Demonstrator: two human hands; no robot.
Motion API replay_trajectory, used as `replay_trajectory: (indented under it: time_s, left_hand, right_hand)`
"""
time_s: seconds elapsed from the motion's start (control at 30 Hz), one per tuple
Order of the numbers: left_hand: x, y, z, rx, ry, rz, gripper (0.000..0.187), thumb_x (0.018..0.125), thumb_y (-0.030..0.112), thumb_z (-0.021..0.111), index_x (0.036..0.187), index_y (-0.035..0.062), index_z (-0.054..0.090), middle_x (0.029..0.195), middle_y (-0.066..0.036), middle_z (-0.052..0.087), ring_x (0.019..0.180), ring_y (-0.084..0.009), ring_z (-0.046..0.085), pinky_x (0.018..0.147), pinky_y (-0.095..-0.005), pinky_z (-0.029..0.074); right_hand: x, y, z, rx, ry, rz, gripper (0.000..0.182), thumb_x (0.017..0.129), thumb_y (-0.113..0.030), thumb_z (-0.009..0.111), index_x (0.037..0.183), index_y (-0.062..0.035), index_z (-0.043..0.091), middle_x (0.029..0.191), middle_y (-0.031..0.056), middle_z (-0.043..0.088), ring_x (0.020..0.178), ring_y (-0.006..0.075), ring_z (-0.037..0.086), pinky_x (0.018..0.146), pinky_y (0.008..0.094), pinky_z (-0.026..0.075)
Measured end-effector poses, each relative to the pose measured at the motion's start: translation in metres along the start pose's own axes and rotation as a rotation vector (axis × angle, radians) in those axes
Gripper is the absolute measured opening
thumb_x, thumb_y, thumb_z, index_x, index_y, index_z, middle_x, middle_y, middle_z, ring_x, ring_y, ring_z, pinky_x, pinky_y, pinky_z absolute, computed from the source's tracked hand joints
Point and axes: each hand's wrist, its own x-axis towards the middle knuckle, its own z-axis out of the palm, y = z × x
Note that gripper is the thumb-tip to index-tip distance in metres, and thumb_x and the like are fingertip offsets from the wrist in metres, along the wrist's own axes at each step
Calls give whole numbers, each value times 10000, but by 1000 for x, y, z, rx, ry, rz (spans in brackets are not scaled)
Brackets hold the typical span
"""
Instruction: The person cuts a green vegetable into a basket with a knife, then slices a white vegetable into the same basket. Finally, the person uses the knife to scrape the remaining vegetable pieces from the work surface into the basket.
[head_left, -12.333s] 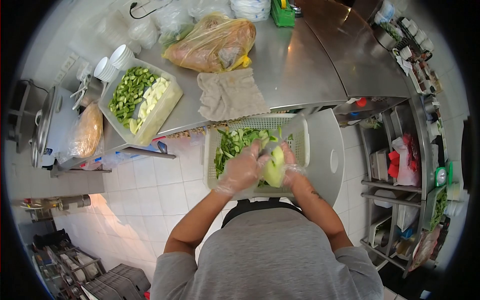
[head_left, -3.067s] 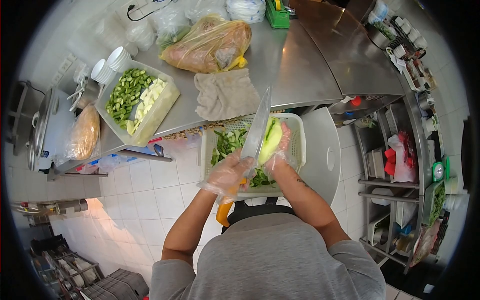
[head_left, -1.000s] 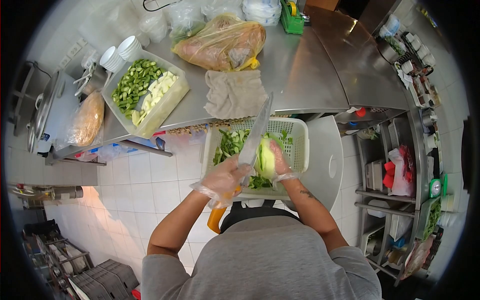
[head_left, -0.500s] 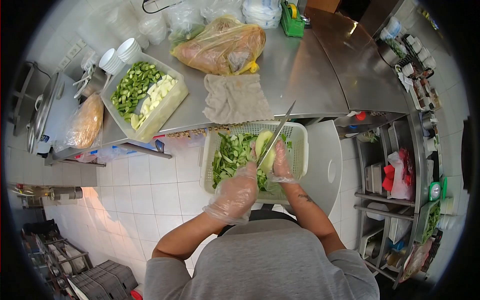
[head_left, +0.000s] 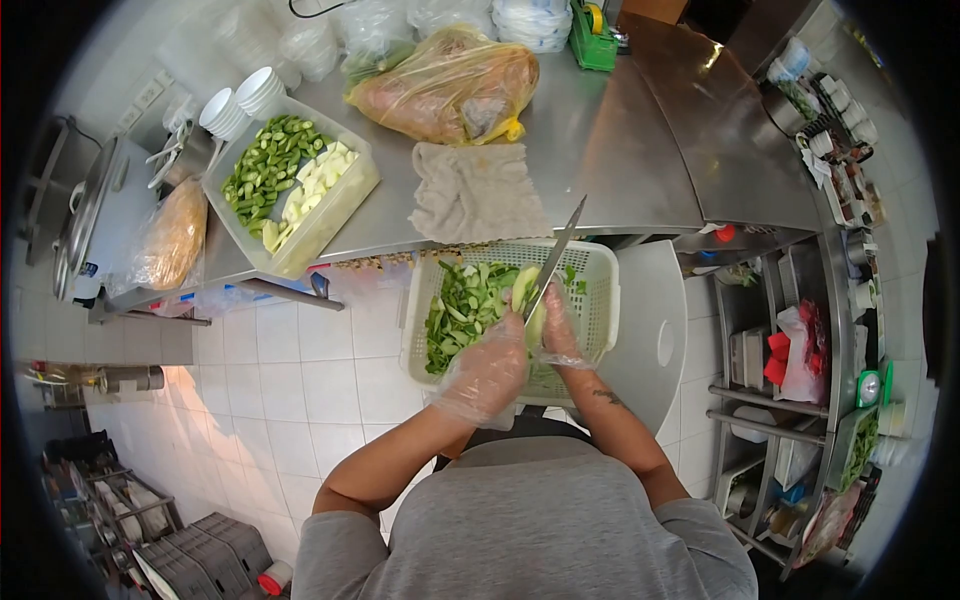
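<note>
My left hand (head_left: pixel 492 368), in a clear plastic glove, is closed around the handle of a long knife (head_left: pixel 563 242), whose blade points up and away. My right hand (head_left: pixel 560 328), also gloved, holds a pale green peeled vegetable (head_left: pixel 523 288) beside the blade. Its fingers are partly hidden by the knife and vegetable. Both hands are over a white perforated basket (head_left: pixel 603 300). Green peelings or leafy pieces (head_left: pixel 462 310) lie in the basket, mostly on its left side.
On the steel counter (head_left: pixel 620 180) are a plastic tub (head_left: pixel 330 235) of cut green and pale vegetables, a grey cloth (head_left: pixel 478 195) and a yellow bag (head_left: pixel 450 90). A round grey surface (head_left: pixel 650 340) is beneath the basket's right side. Shelves (head_left: pixel 770 415) stand at right.
My left hand has moved slightly right and up, and the knife blade stands a little steeper. The vegetable has shifted slightly and is more covered by my hands.
</note>
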Motion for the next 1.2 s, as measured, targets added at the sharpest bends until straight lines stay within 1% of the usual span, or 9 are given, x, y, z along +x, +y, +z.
replay_trajectory:
  time_s: [0.13, 0.23, 0.33, 0.43, 0.53, 0.63, 0.83, 1.03, 1.2]
  left_hand:
    - [12, -9, -4, -90, -158, -102, 270, 839, 25, 458, 1088, -74, 421, 854, -298, 592, 775, -428, 625, 658, -501, 484]
    - [16, -13, -2, -37, -180, -152, 287, 860, 77, 476, 1102, -70, 430, 846, -290, 597, 776, -403, 626, 684, -483, 489]
    - [24, -34, -12, -131, -312, -133, 319, 886, 140, 484, 1131, -59, 434, 861, -285, 598, 786, -396, 614, 711, -468, 475]
    - [22, -37, -42, -345, -428, -151, 333, 913, 187, 473, 1160, -33, 439, 876, -282, 597, 810, -403, 601, 732, -466, 452]
    - [14, -29, -43, -237, -282, -48, 285, 919, 168, 458, 1139, -12, 443, 833, -279, 590, 788, -430, 591, 705, -483, 433]
    - [12, -28, -36, -160, -164, -149, 241, 920, 142, 453, 1108, -8, 443, 787, -272, 586, 754, -442, 582, 687, -495, 435]
    - [5, -9, -19, -169, -115, -75, 237, 906, 100, 465, 1108, -22, 440, 791, -282, 589, 742, -434, 593, 667, -493, 456]
    - [2, -15, 5, -108, -103, 6, 513, 870, 48, 470, 1347, -74, 325, 808, -279, 590, 725, -402, 609, 631, -480, 476]
    - [-5, -11, 16, 122, -61, 10, 661, 835, 22, 451, 1437, -68, 194, 850, -254, 611, 728, -384, 624, 580, -454, 490]
  right_hand:
    - [-1, 10, -8, -28, -42, -6, 602, 920, -493, 535, 1347, -83, 427, 1188, 92, 567, 1084, 215, 563, 987, 344, 437]
    - [-11, 2, 6, 23, 38, 57, 622, 896, -514, 545, 1299, -45, 477, 1226, 77, 506, 1138, 188, 475, 999, 329, 380]
    - [-15, -10, 12, 211, 12, 115, 605, 889, -515, 540, 1270, -47, 495, 1142, 76, 563, 1022, 179, 555, 899, 317, 456]
    - [-16, -18, 1, 146, -18, 294, 588, 892, -523, 517, 1238, -49, 515, 1034, 78, 611, 876, 172, 605, 763, 307, 504]
    - [-18, -18, 1, 73, -59, 277, 643, 893, -572, 451, 1262, -49, 509, 1080, 103, 620, 922, 208, 616, 799, 336, 515]
    - [-17, -23, 6, 148, -41, 276, 657, 890, -616, 406, 1209, -57, 539, 1006, 109, 641, 888, 218, 618, 765, 330, 519]
    - [-3, -32, 27, 362, 262, 282, 692, 888, -673, 347, 1127, -64, 572, 926, 121, 645, 828, 230, 618, 790, 354, 509]
    - [-2, -31, 26, 353, 221, 244, 660, 911, -646, 332, 1093, -61, 579, 911, 117, 645, 804, 233, 619, 783, 357, 512]
    - [-3, -29, 25, 385, 184, 205, 595, 918, -606, 374, 1068, -67, 577, 866, 112, 650, 747, 233, 624, 714, 347, 530]
